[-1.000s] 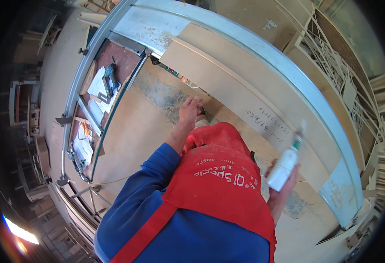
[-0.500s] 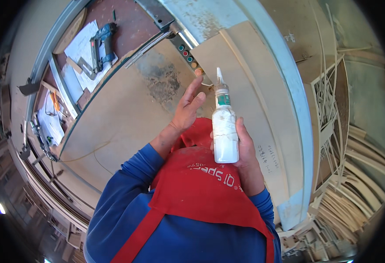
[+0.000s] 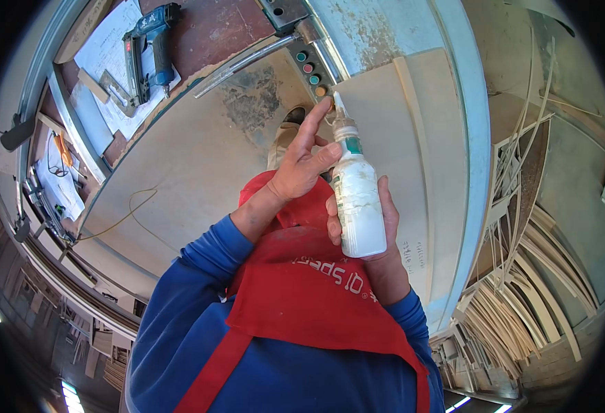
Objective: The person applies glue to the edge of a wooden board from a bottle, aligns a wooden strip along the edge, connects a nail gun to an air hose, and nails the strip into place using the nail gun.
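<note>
My right hand (image 3: 378,227) grips a white squeeze bottle (image 3: 357,199) with a green collar and a pointed nozzle, held upright in front of my chest. My left hand (image 3: 302,162) is raised beside it, fingers stretched out, with the fingertips touching the nozzle tip near the top of the bottle. Both forearms are in blue sleeves, and a red apron (image 3: 316,303) covers my front. Below the hands lies a large pale board (image 3: 199,165) on a machine table.
A blue nail gun (image 3: 147,48) lies on papers at the upper left. A row of coloured buttons (image 3: 310,69) sits on the machine's light-blue rail (image 3: 467,138). Stacks of curved thin wood strips (image 3: 523,289) fill the right side. A thin cord (image 3: 133,206) lies on the board.
My right hand has brought the bottle from low on the right up to centre. My left hand has come off the board and now touches the nozzle tip. The view has turned.
</note>
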A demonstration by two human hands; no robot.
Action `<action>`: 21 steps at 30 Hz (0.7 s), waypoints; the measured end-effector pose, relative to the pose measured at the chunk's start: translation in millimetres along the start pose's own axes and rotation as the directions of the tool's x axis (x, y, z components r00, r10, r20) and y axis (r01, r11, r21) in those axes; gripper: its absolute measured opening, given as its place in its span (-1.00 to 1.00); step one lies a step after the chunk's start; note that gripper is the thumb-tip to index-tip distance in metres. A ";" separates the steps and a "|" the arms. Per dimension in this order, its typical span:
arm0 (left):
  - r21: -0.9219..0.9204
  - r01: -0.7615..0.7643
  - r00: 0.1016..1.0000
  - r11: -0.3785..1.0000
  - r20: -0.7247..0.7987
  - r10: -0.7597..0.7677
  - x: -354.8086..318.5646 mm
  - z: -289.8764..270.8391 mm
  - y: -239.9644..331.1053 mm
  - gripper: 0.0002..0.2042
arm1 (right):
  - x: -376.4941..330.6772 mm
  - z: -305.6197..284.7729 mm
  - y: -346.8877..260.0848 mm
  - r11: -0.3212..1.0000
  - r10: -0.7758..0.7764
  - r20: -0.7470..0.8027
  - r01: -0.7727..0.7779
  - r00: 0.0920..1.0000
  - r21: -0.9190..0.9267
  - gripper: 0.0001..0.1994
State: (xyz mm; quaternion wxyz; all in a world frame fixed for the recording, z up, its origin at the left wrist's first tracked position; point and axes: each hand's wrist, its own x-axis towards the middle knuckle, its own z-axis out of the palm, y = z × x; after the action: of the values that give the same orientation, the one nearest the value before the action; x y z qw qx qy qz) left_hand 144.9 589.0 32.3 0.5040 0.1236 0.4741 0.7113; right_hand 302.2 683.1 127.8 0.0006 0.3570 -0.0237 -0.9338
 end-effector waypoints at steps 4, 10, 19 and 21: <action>-0.014 0.077 0.997 0.997 0.002 -0.077 2.6 -2.2 -4.1 -0.11 | 5.6 -2.7 -0.3 0.999 -0.001 0.035 -0.001 0.999 0.053 -0.13; 0.187 0.025 1.000 0.982 -0.006 -0.024 9.0 -9.5 -6.9 -0.12 | 9.8 -4.0 -0.6 0.997 -0.004 0.027 0.001 1.000 0.080 -0.12; 0.123 0.043 0.999 0.991 0.002 -0.044 13.2 -6.8 -5.9 -0.12 | 12.3 0.6 -0.9 0.996 -0.028 0.026 0.026 0.999 0.087 -0.13; 0.085 0.050 0.999 0.995 -0.003 -0.050 14.5 -3.7 -3.7 -0.12 | 12.1 4.8 -0.9 0.996 -0.031 0.007 0.030 1.000 0.083 -0.14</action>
State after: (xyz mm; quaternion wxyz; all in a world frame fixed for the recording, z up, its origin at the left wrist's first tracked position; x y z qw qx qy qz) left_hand 138.0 599.3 23.0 0.5157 0.1329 0.5072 0.6776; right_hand 289.9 684.0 123.3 -0.0285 0.3533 -0.0572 -0.9333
